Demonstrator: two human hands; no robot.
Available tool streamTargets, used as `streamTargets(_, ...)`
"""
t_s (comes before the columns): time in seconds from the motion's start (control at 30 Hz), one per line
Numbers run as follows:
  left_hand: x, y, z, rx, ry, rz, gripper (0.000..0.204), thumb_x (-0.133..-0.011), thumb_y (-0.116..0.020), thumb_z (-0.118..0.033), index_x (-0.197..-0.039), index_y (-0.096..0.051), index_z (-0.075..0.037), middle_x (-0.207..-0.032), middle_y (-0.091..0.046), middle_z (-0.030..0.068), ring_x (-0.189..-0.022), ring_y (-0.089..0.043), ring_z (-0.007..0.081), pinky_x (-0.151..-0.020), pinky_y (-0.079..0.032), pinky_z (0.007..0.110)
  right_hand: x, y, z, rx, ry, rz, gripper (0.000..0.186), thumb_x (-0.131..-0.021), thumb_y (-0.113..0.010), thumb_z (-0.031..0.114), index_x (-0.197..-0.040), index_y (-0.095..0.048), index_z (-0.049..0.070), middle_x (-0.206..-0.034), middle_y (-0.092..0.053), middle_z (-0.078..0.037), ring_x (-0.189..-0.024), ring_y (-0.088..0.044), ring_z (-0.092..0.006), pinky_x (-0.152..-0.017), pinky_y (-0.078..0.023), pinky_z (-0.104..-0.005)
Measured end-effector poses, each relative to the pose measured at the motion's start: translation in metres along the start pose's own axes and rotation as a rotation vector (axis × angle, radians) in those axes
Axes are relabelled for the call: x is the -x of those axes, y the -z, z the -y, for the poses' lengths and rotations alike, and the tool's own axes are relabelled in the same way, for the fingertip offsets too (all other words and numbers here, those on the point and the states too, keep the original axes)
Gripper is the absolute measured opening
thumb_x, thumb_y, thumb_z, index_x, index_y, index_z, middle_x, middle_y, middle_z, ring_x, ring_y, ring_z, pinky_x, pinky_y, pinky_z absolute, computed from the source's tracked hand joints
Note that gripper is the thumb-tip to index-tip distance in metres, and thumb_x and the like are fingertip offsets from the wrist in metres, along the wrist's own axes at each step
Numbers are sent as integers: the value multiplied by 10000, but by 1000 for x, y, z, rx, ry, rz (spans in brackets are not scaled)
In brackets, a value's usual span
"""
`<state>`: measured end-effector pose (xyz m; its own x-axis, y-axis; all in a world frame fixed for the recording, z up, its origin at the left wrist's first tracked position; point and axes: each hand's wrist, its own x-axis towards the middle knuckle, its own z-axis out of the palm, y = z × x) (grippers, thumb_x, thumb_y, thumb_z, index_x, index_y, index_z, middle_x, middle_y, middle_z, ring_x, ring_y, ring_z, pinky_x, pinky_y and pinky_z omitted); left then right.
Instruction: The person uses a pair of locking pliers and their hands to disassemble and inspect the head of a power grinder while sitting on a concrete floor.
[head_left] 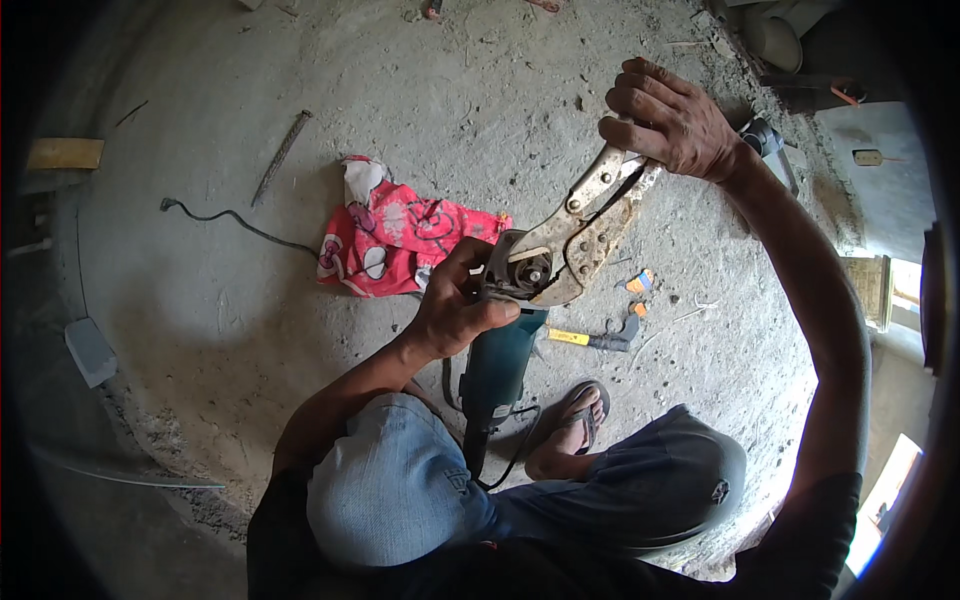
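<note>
A dark green angle grinder (500,365) stands between my knees, with its metal head turned up. My left hand (455,305) is closed around the side of that head, thumb lying along its near edge. Large locking pliers (590,250) have their jaws at the round spindle part on top of the head; how firmly they bite there cannot be made out. Off to the upper right, my right hand (675,125) is wrapped round the ends of the pliers' handles.
A red patterned cloth (430,230) lies crumpled left of the grinder. To the right lies a hammer (570,338) with a yellow grip, near an orange-and-blue scrap (640,282). A black cord (240,215), a rusty rod (280,155) and a grey block (90,352) rest on the rough concrete floor.
</note>
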<state>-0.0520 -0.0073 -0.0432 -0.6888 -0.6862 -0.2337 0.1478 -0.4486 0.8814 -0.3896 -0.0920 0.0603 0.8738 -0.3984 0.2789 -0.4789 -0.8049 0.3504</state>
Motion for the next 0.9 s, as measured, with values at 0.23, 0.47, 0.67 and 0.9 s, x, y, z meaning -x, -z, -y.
streamTargets(0.23, 2, 5, -2, -30, 20, -27, 606, -724, -787, -290, -1173, -499, -2, -1091, -571, 78, -899, -574, 108, -788, -485, 278, -1, -12, 11, 73, -112, 54, 369, -787, -665, 230, -1118, -507, 183, -1109, -552, -5, -1145, -553, -206, -1021, -462, -391)
streamTargets(0.47, -1, 23, 16, -170, -38, -101, 549, -742, -783, -279, -1136, -521, -2, -1057, -581, 73, -868, -560, 113, -759, -484, 296, -6, -54, 29, 68, -265, 151, 505, -729, -745, 334, -1153, -503, 206, -1202, -549, 27, -1226, -509, -190, -984, -437, -380)
streamTargets(0.67, 7, 39, 39, -289, -25, -225, 484, -772, -772, -274, -1121, -542, -32, -1014, -598, 62, -878, -558, 118, -758, -475, 294, -17, -118, 59, 87, -366, 178, 416, -797, -699, 289, -1161, -502, 244, -1243, -539, 46, -1220, -492, -212, -949, -416, -400)
streamTargets(0.9, 21, 67, 67, -222, 89, -305, 501, -760, -748, -144, -1174, -501, -7, -1021, -611, 65, -911, -583, 117, -801, -493, 283, -41, -184, 95, 0, -399, 225, 379, -830, -630, 223, -1183, -493, 236, -1262, -514, 57, -1013, -546, -179, -861, -447, -347)
